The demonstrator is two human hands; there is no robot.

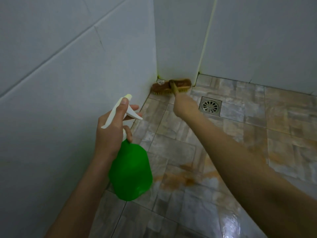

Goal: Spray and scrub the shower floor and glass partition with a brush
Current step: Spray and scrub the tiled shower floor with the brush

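At floor (171, 152) corner, right grip (184, 106) is curling round brush (171, 85) handle, bristles touching tile; left grip (111, 133) is wrapping neck of green bottle (131, 170), fill unreadable.

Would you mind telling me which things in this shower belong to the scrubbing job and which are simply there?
Part of the job:
- brush, gripped by the right hand, bristles on the floor at the corner
- green spray bottle, held by the left hand
- shower floor

Just there:
- floor drain
- white wall tiles

The glass partition is not in view.
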